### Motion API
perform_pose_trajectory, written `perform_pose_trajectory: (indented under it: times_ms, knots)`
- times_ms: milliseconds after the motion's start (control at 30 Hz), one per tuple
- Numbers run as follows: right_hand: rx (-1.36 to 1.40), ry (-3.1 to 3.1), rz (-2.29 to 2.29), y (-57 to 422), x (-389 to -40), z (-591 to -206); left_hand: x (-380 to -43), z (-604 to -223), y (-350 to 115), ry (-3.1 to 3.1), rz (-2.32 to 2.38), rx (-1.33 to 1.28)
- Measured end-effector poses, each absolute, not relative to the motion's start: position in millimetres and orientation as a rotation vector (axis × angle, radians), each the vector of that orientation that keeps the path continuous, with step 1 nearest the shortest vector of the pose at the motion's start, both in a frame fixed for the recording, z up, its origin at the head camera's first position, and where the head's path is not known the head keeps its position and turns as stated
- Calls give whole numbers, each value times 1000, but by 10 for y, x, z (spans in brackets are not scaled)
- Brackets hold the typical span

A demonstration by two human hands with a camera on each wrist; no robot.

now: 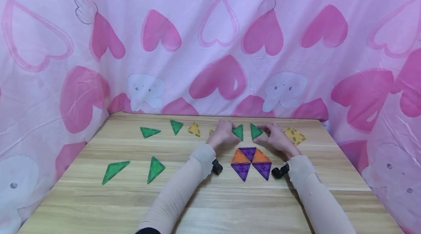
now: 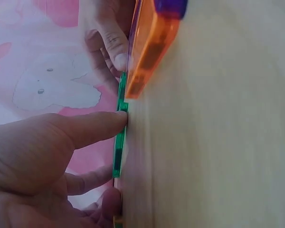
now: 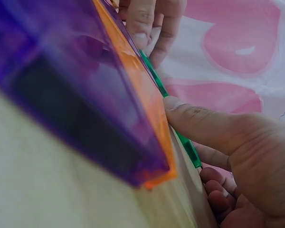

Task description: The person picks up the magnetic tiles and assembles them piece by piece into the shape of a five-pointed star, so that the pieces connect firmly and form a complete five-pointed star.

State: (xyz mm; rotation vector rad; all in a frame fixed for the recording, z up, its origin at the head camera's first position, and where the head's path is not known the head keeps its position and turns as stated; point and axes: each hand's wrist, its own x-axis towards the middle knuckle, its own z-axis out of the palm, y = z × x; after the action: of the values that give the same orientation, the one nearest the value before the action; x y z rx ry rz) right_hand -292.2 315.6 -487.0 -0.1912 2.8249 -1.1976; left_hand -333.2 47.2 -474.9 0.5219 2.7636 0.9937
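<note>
Side by side near the back of the table are two green triangle tiles, a left one (image 1: 238,132) and a right one (image 1: 255,131), with a narrow gap between them. My left hand (image 1: 224,133) pinches the left tile by its outer side, thumb on the near edge in the left wrist view. On the other tile, my right hand (image 1: 275,139) has a matching grip, thumb (image 3: 194,114) at the near edge and fingers beyond. Just in front lies a fan of purple tiles (image 1: 241,171) and orange tiles (image 1: 262,156), joined at their points.
To the left lie more green triangle tiles, two farther back (image 1: 150,132) and two nearer (image 1: 155,170). Yellow tiles (image 1: 194,129) lie along the back, one partly behind my left hand, others (image 1: 295,136) right of my right hand. A pink heart-patterned curtain (image 1: 217,77) surrounds the table.
</note>
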Motion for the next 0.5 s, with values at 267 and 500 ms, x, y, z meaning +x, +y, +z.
perform_pose_trajectory:
  times_ms: [267, 500]
  knots:
    - [-210, 2839, -1188, 3146, -2917, -4869, -3161, -4621, 555, 2757, 991, 465]
    - [-202, 2837, -1204, 3124, -2935, -4885, -3105, -4613, 584, 2740, 1013, 397]
